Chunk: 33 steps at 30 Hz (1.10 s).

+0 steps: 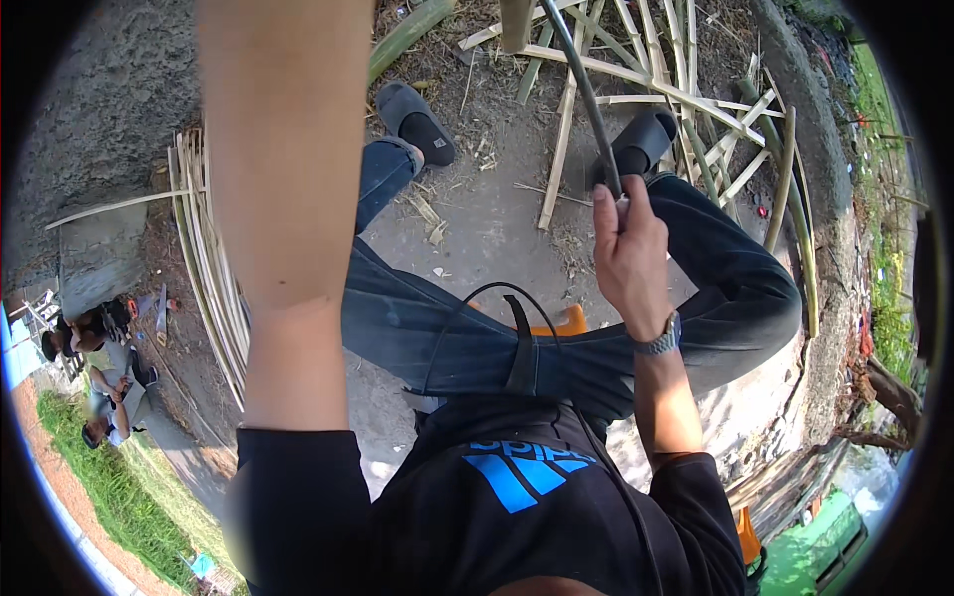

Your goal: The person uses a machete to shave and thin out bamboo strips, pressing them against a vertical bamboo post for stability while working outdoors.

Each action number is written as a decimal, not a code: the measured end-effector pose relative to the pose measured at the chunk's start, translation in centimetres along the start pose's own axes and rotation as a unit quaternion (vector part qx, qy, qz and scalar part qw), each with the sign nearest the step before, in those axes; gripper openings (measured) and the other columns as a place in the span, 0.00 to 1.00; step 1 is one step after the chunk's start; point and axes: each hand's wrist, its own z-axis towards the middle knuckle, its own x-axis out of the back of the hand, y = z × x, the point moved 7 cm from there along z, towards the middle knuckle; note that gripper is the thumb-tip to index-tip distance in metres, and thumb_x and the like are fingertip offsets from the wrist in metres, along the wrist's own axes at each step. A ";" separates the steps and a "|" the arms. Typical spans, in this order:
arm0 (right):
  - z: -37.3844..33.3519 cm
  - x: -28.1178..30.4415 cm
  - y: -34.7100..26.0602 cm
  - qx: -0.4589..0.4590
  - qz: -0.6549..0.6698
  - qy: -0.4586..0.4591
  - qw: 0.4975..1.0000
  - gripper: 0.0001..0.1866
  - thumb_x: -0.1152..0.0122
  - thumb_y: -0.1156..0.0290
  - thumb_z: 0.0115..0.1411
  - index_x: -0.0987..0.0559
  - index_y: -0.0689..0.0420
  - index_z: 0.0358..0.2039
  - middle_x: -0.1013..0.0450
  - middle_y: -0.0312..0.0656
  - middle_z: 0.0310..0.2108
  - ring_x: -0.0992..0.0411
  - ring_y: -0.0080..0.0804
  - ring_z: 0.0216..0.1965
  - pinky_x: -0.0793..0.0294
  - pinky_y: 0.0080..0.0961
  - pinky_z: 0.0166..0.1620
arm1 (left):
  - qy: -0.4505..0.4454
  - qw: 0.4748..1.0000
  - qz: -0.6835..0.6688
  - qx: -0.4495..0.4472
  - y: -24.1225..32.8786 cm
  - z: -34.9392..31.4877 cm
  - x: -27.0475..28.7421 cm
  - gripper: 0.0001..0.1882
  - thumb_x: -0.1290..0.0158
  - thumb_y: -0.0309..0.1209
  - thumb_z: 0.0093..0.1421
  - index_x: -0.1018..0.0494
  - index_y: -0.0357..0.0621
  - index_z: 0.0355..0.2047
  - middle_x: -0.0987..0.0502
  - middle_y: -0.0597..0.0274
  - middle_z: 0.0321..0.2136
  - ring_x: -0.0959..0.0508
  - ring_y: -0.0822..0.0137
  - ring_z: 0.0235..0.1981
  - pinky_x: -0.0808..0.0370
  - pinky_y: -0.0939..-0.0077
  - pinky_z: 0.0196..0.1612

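Observation:
My right hand [633, 246], with a watch on its wrist, is closed on the lower end of a long, narrow, dark grey bar [586, 89]. The bar rises from my fingers and leaves the view at the top; whether it is a blade I cannot tell. My left forearm [283, 179] stretches up and out of the top edge, so its hand is hidden from view. Between the left arm and the bar, the blunt end of a pale brown wooden piece [516, 28] shows at the top.
Split bamboo strips [651, 74] lie criss-crossed beyond my right foot. More long strips [204, 258] are bundled at the left. A green bamboo pole [409, 38] lies at the top. I sit over an orange seat [568, 320]. Other people [109, 392] are at far left.

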 end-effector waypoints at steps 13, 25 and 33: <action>1.1 -8.2 18.5 -0.125 -0.013 -0.048 0.991 0.21 0.46 0.57 0.71 0.28 0.67 0.35 0.25 0.65 0.26 0.25 0.69 0.32 0.28 0.55 0.36 | 0.004 0.894 -0.236 0.381 -15.7 -10.6 -3.1 0.46 0.60 0.70 0.66 0.35 0.39 0.63 0.26 0.46 0.55 0.27 0.53 0.56 0.33 0.52 0.61; 4.7 -13.6 10.5 -0.081 0.082 -0.096 0.989 0.17 0.34 0.65 0.55 0.22 0.69 0.32 0.24 0.62 0.25 0.23 0.61 0.30 0.24 0.45 0.37 | -0.034 0.888 -0.162 0.430 -23.7 -8.0 7.6 0.39 0.49 0.66 0.64 0.23 0.39 0.52 0.18 0.53 0.39 0.18 0.60 0.39 0.20 0.62 0.44; 4.8 -7.8 11.0 -0.055 0.075 -0.123 0.988 0.15 0.31 0.67 0.53 0.21 0.68 0.31 0.24 0.51 0.21 0.24 0.41 0.22 0.25 0.35 0.31 | -0.127 0.791 -0.498 0.333 -19.8 -9.6 4.5 0.49 0.53 0.74 0.58 0.25 0.35 0.53 0.21 0.47 0.46 0.21 0.52 0.46 0.26 0.53 0.53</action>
